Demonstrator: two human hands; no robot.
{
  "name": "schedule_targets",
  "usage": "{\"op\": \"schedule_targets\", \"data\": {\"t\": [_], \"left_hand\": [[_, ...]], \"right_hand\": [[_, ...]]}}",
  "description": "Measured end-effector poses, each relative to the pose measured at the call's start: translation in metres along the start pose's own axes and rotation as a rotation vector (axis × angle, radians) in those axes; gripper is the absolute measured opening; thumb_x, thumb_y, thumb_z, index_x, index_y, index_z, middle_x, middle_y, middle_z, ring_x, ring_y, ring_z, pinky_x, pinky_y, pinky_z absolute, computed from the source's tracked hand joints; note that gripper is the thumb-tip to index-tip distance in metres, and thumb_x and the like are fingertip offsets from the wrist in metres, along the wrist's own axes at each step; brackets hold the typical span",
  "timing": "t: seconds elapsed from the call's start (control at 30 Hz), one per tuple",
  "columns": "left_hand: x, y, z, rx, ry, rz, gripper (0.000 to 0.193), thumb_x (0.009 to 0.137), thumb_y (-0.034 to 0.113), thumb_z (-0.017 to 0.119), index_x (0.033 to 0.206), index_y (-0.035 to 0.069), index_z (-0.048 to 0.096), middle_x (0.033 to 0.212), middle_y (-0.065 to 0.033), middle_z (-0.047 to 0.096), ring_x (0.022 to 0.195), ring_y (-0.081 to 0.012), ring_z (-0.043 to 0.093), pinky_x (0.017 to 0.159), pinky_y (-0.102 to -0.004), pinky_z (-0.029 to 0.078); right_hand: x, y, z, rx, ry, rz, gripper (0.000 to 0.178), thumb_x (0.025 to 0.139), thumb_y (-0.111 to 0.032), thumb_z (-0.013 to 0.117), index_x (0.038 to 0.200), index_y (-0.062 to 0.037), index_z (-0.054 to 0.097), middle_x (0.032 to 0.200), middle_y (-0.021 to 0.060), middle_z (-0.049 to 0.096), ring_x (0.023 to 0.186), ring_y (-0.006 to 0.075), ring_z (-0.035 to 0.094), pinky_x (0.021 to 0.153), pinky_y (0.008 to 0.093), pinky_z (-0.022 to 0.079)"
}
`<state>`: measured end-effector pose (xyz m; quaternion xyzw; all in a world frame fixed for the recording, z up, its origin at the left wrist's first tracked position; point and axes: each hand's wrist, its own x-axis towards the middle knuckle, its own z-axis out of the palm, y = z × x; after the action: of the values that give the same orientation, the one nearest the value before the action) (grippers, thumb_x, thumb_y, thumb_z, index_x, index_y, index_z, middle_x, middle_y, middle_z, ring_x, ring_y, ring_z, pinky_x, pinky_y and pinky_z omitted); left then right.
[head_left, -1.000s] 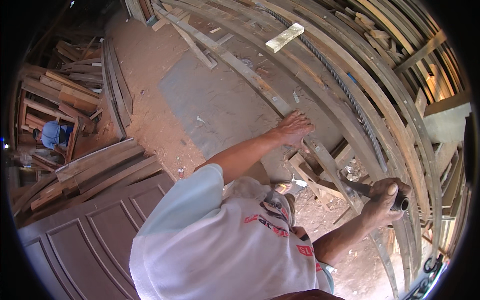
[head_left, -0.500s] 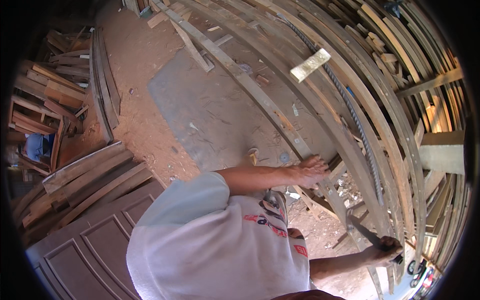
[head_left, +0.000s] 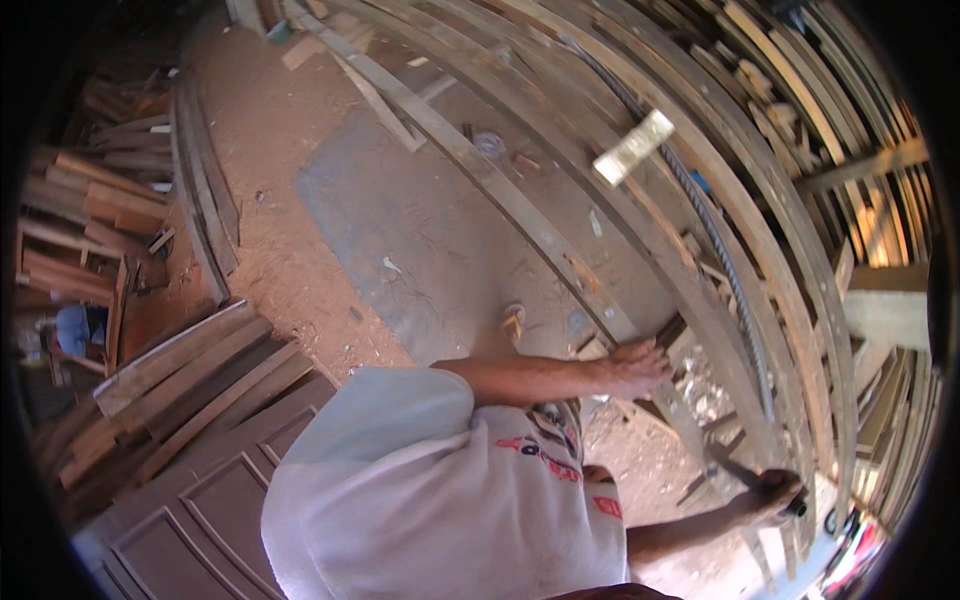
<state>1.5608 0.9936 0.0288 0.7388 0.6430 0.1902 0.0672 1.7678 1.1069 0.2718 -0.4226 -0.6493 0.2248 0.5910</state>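
My left hand (head_left: 636,369) lies across a long, narrow wooden plank (head_left: 480,170), its fingers curled round the edge. Closer to the lower right, my right hand (head_left: 775,495) grips the dark handle of a bladed tool. The grey blade (head_left: 728,464) points back over the same plank, below my left hand. Motion blurs the blade, so I cannot tell whether it is a machete or a saw, or whether it touches the wood.
Beyond the plank lie more long boards, a twisted steel bar (head_left: 715,220) and a pale wood block (head_left: 634,148). Stacked timber (head_left: 890,230) fills the right side. At lower left are a panelled door (head_left: 210,500) and piled boards (head_left: 190,370). Another person (head_left: 78,330) is far left.
The view has tilted slightly, shifting most things down in it. Against the boards, my right hand and the blade have moved a little up. My left hand keeps its place on the plank.
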Motion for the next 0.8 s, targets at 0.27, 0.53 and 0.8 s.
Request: {"op": "schedule_targets", "data": {"t": [0.27, 0.53, 0.8], "left_hand": [[0.007, 0.0, -0.015, -0.077, -0.03, -0.192, 0.087, 0.075, 0.053, 0.081, 0.139, 0.003, 0.048, 0.123, -0.0206, 0.059, 0.121, -0.036, 0.056, 0.1, -0.0515, 0.038], [0.012, -0.01, -0.017, -0.21, -0.148, -0.22, 0.069, 0.063, 0.048, 0.088, 0.121, 0.018, 0.064, 0.111, -0.0122, 0.066, 0.116, -0.0297, 0.061, 0.099, -0.0525, 0.04], [0.009, 0.002, -0.027, -0.009, -0.196, -0.253, 0.055, 0.063, 0.038, 0.087, 0.107, 0.015, 0.063, 0.09, -0.0112, 0.067, 0.094, -0.0309, 0.068, 0.086, -0.0486, 0.048]], "right_hand": [[0.022, 0.009, -0.024, 0.447, 0.007, 0.137, 0.023, 0.092, -0.019, 0.059, 0.076, -0.0083, 0.048, 0.063, 0.0043, 0.045, 0.051, 0.0139, 0.043, 0.044, 0.0256, 0.034], [0.025, 0.033, -0.081, 0.742, -0.179, 0.182, 0.03, 0.094, -0.031, 0.065, 0.082, -0.0076, 0.052, 0.065, 0.0034, 0.038, 0.055, 0.0171, 0.041, 0.045, 0.029, 0.034], [0.002, 0.034, -0.085, 0.676, -0.321, 0.064, 0.047, 0.093, -0.051, 0.069, 0.094, -0.0058, 0.054, 0.068, 0.0036, 0.041, 0.059, 0.0167, 0.044, 0.052, 0.0292, 0.038]]}}
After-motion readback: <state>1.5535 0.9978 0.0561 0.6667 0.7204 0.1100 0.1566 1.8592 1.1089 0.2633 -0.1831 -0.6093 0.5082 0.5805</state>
